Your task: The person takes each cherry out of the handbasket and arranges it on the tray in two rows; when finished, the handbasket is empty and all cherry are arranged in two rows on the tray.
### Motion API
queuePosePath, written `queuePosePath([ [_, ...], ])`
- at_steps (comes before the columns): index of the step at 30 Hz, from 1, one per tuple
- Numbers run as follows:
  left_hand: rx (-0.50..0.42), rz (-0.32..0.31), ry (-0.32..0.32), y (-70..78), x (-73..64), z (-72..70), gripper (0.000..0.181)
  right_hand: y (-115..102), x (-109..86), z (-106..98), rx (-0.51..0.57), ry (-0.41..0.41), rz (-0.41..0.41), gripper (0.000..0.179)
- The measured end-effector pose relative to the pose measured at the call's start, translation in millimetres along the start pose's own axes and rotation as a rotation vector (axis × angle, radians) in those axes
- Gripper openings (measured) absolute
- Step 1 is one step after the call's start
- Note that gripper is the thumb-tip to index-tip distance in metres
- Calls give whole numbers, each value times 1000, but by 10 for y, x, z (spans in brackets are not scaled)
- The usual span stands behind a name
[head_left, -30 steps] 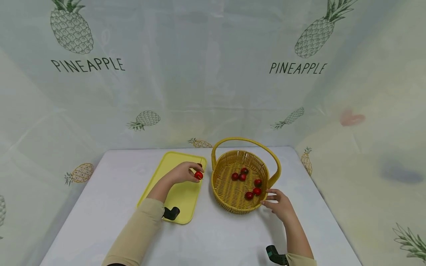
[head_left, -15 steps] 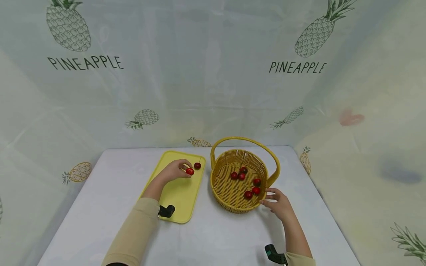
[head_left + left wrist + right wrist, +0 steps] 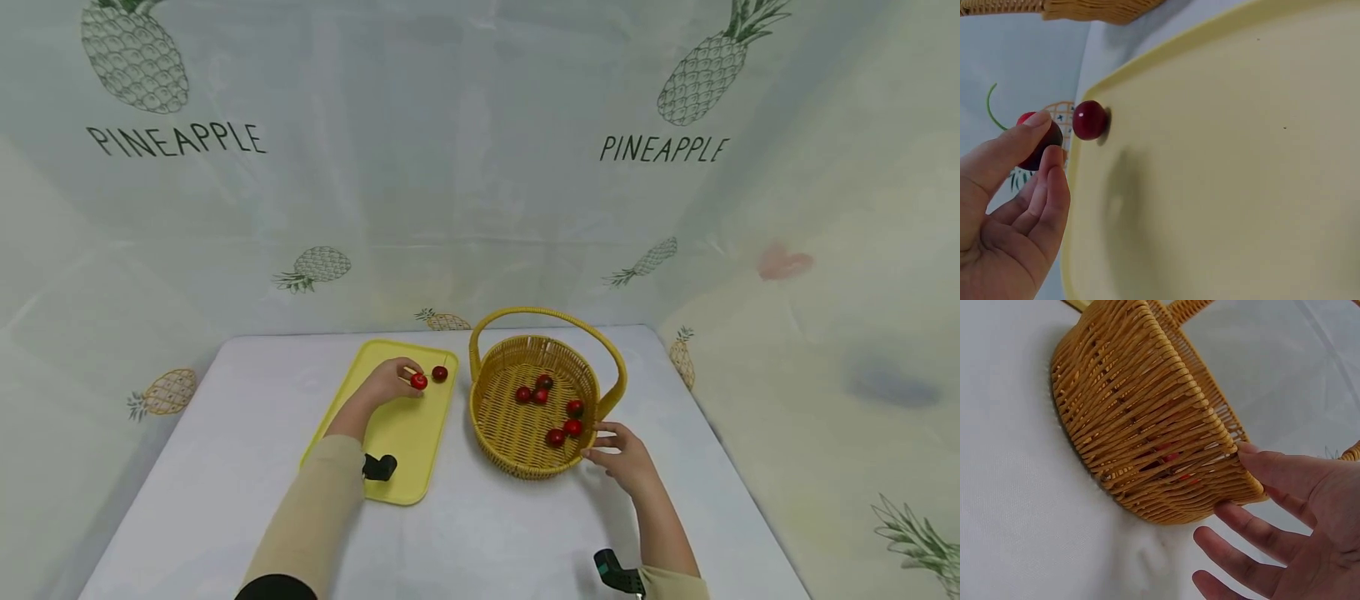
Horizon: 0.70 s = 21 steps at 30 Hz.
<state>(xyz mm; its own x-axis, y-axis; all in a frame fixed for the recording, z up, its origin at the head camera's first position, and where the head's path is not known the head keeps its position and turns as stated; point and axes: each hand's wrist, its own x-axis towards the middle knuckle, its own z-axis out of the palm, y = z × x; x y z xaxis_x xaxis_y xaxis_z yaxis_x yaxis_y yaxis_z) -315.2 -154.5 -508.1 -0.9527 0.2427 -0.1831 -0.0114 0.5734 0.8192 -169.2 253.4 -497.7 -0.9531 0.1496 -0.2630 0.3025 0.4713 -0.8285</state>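
My left hand (image 3: 393,380) pinches a red cherry (image 3: 1040,147) between thumb and fingertips, above the far part of the yellow tray (image 3: 397,450). A thin green stem curves away from this fruit in the left wrist view. Just right of the hand, a dark red cherry (image 3: 1090,120) lies on the tray near its edge. My right hand (image 3: 621,457) holds the rim of the wicker basket (image 3: 1147,419), thumb over the rim and forefinger against the outer wall. Its other fingers spread out loosely. Several cherries (image 3: 542,397) lie inside the basket.
A tall arched handle (image 3: 551,312) rises over the basket, which stands close to the tray's right side. Both rest on a white table (image 3: 480,550). A pineapple-printed curtain (image 3: 450,167) hangs behind and along the sides.
My left hand, pinching the cherry, has moved left and slightly away from the basket, uncovering the cherry on the tray. My right hand keeps its place at the basket rim.
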Motion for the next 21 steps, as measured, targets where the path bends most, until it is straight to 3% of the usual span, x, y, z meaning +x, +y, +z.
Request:
queuePosePath([
  [8,-38,-33,53,-95,71,33,34,-8,20,18,7,-11,-3,52],
  [13,-110,-59,59,-136,127,66,35,-11,27,16,5,-15,-10,52],
  [21,-131,-89,114,-180,240,134,36,29,35,-1,10,-6,-2,51],
])
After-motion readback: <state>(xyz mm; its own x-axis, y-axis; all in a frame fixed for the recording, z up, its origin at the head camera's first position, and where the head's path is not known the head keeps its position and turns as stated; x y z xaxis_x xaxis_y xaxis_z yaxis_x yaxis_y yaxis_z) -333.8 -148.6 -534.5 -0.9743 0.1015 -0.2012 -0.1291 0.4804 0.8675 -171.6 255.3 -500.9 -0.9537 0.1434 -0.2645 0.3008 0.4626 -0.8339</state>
